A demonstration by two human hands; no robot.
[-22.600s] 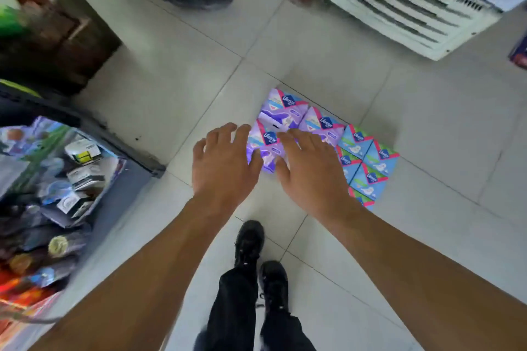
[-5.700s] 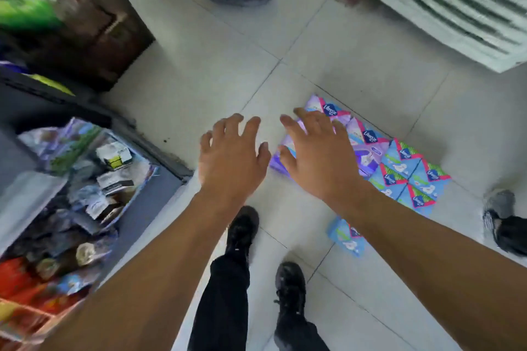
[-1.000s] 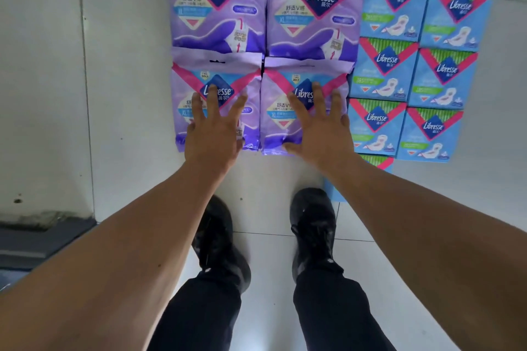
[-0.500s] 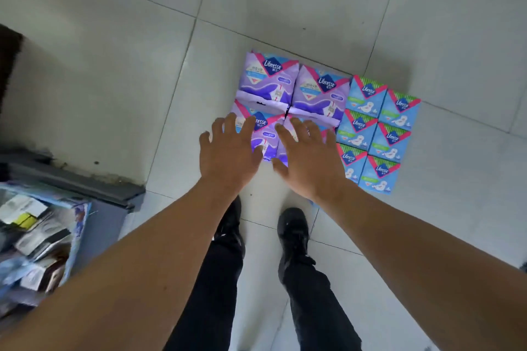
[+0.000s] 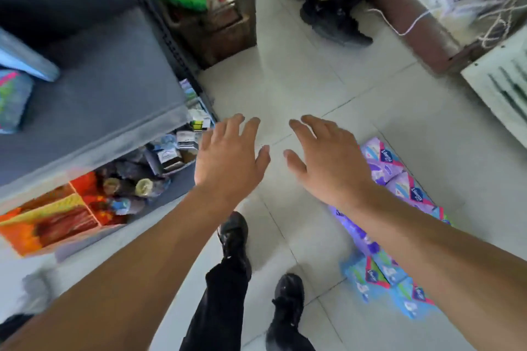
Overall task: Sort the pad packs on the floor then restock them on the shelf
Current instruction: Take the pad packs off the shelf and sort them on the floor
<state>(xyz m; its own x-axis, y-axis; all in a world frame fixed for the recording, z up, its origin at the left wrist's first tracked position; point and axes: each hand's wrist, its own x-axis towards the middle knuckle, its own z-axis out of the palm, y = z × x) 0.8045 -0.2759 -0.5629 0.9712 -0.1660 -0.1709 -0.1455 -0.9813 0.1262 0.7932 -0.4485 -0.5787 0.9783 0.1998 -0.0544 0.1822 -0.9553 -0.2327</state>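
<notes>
- Both hands are held out above the floor (image 5: 285, 88), left hand (image 5: 228, 162) and right hand (image 5: 328, 162) spread flat, nothing gripped.
- Purple pad packs (image 5: 399, 177) and blue pad packs (image 5: 379, 273) are seen under the right forearm.
- A grey shelf (image 5: 94, 100) is seen left of the left hand.

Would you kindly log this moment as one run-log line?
left hand: open, empty | right hand: open, empty | purple packs, blue packs: on floor | shelf: not yet restocked
</notes>
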